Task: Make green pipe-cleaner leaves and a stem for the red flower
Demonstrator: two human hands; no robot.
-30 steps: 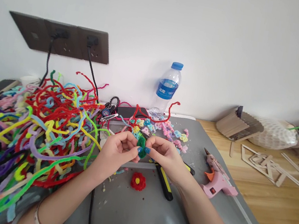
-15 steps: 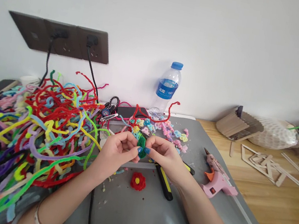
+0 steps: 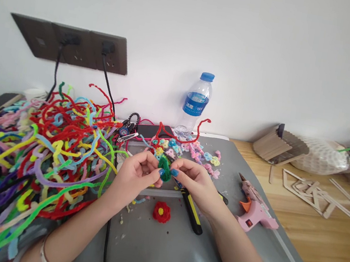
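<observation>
Between both hands is a small, folded piece of green pipe cleaner (image 3: 164, 168). My left hand (image 3: 141, 173) pinches its left side between thumb and fingers. From the right, my right hand (image 3: 191, 177) grips its other edge with thumb and forefinger. Below them on the grey mat lies a red pipe-cleaner flower (image 3: 162, 212) with a yellow centre. Pliers with black and yellow handles (image 3: 193, 213) rest under my right hand, their jaws hidden by it.
A big tangle of coloured pipe cleaners (image 3: 59, 143) covers the left. Behind my hands are small pastel flowers (image 3: 196, 152) and a water bottle (image 3: 195, 103). A pink glue gun (image 3: 257, 209) lies on the right, with wooden sticks (image 3: 312, 192) beyond it.
The green piece has turned and shifted slightly left, showing a more curled shape. My right thumb has eased a little away from the left thumb.
</observation>
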